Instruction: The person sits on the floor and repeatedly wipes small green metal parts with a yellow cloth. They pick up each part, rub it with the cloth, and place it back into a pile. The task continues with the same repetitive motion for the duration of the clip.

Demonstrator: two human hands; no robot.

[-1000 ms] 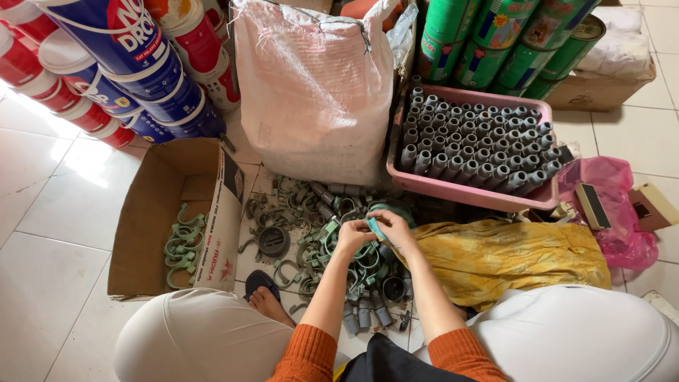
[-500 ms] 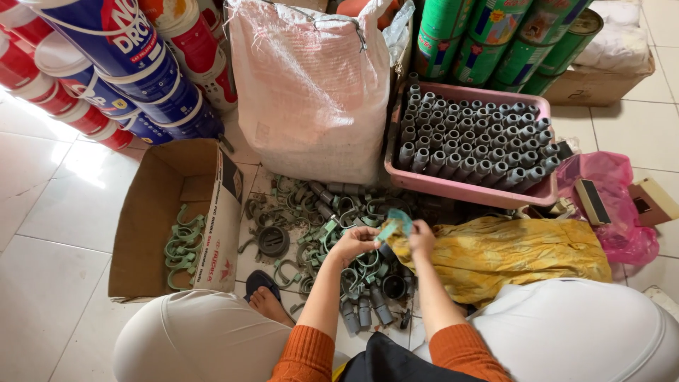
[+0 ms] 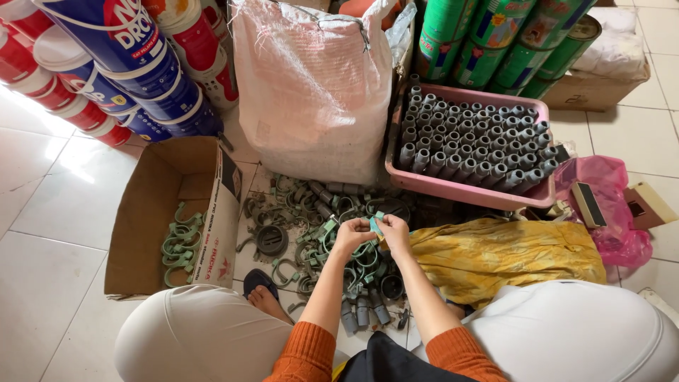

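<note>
Gripping: small pale green clip piece (image 3: 375,225) pinched between both hands at frame centre, just above the pile
Risk 1: piece slipping from fingertips into the pile of green clamps (image 3: 318,240) below; cause judged as the small part and a tip-only grip
Risk 2: dropped piece getting lost among look-alike parts; same colour, dense heap
Risk 3: elbow or knee nudging the loose grey fittings (image 3: 359,311) at lower centre; cause judged as the tight seated space
Left hand (image 3: 351,235): fingers curled together, closed on the left edge of the clip piece
Right hand (image 3: 393,232): fingers closed, thumb and forefinger clamped on the right side of the same piece
Gap between hands: nearly touching, piece bridging them
Exact shape of piece: too small to tell
Cardboard box (image 3: 145,212): left of frame, open, a few green clamps lying inside at its lower end
Pink tray (image 3: 463,189): upper right of centre, packed with upright grey tubes (image 3: 474,145)
White sack (image 3: 315,85): top centre, standing behind the pile
Yellow bag (image 3: 506,255): right of the hands, crumpled on the floor
Paint buckets (image 3: 113,64): upper left, stacked on their sides
Sandalled foot (image 3: 263,290): lower left of the pile
</note>
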